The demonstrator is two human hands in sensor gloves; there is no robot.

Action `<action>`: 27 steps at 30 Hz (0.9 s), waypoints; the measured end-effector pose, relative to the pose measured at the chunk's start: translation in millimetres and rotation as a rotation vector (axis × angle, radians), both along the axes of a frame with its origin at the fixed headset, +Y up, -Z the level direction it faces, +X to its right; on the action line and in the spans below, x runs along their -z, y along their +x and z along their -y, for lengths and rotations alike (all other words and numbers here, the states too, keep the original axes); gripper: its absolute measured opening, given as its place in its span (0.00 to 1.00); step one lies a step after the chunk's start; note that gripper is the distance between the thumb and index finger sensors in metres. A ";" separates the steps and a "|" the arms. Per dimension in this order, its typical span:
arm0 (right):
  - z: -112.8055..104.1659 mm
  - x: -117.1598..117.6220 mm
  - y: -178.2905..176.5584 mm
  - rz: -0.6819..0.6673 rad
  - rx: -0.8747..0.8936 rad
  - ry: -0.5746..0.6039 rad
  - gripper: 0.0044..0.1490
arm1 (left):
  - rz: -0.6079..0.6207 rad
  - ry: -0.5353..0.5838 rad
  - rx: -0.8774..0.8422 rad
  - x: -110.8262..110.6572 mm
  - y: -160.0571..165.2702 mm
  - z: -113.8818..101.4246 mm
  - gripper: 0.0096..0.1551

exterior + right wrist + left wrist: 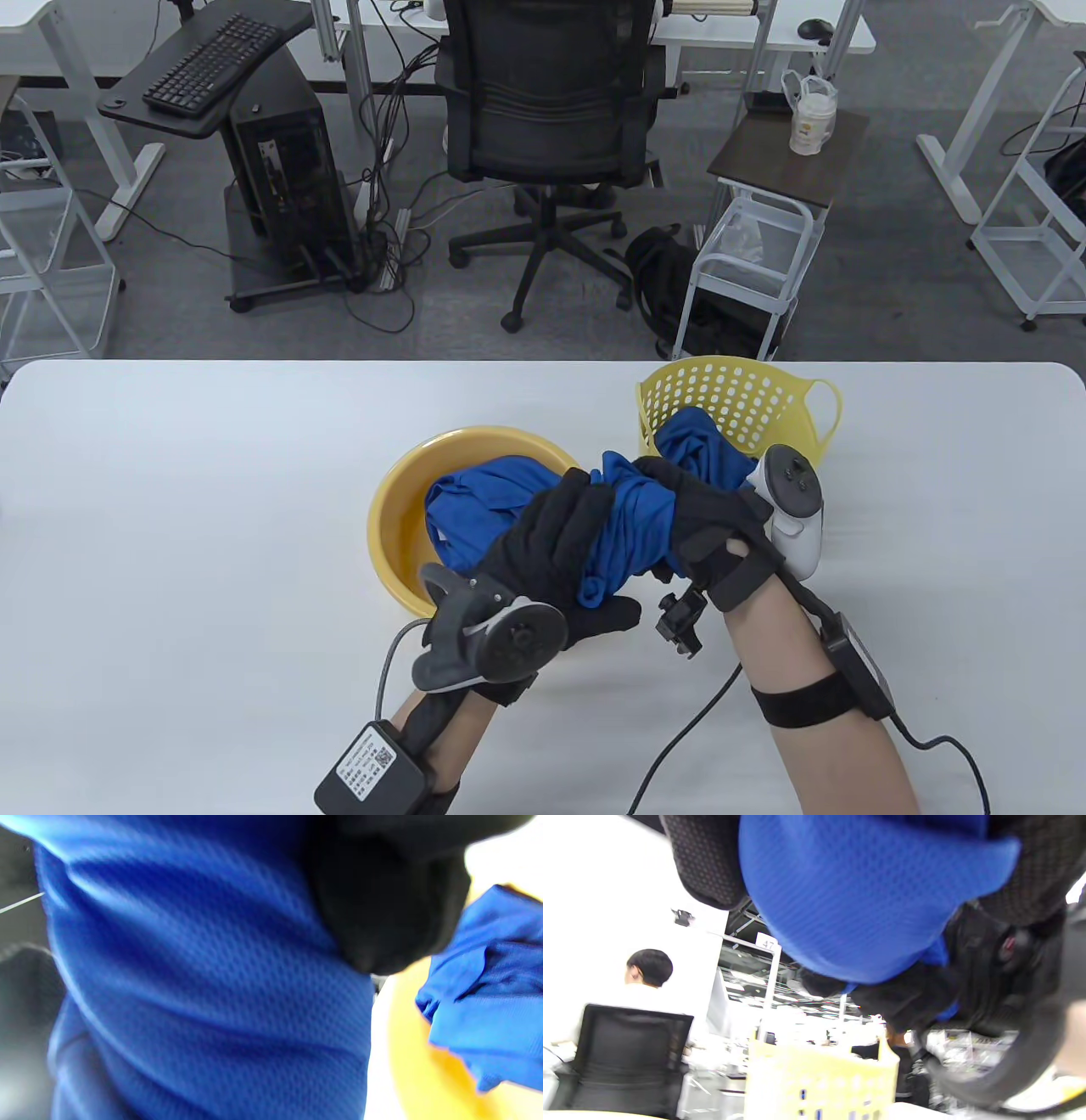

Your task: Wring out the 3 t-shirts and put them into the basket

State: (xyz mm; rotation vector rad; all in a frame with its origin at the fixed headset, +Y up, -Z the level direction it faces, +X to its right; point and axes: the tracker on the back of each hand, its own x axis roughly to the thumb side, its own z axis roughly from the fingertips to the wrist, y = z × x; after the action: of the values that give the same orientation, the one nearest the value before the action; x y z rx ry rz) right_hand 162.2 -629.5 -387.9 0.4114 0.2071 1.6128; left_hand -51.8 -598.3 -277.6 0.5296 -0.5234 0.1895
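Both hands grip one twisted blue t-shirt point(629, 526) held above the table between the bowl and the basket. My left hand point(556, 543) wraps its lower end and my right hand point(696, 522) wraps its upper end. The same mesh cloth point(865, 895) fills the left wrist view and the shirt point(203, 984) fills the right wrist view. Another blue t-shirt point(488, 505) lies in the yellow bowl point(399, 518), seen also as blue cloth point(488, 993) at the right. A third blue t-shirt point(704, 450) lies in the yellow perforated basket point(747, 399).
The basket point(818, 1082) stands on the white table point(195, 509) near its far edge, right of centre. Beyond the table are an office chair point(551, 110), a small cart point(755, 255) and a computer stand point(280, 170). A seated person point(645, 980) shows in the left wrist view.
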 end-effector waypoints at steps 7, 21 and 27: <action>-16.3 -12.3 -2.5 0.056 -0.235 0.098 0.28 | -0.114 0.063 0.182 3.9 12.5 15.7 0.63; -28.0 -9.0 3.0 -0.229 0.269 0.309 0.42 | 0.198 -0.541 -0.857 44.8 -78.1 12.6 0.44; -44.4 -44.8 -22.5 0.025 -0.587 1.103 0.62 | 0.438 -0.850 -1.126 56.9 -89.6 25.8 0.44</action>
State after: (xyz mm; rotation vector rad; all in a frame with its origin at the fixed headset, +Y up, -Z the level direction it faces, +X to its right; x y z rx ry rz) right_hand 139.6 -585.1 -343.1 1.2490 -0.6865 2.2114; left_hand -141.4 -624.1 -334.5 -0.1242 -0.4604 1.5551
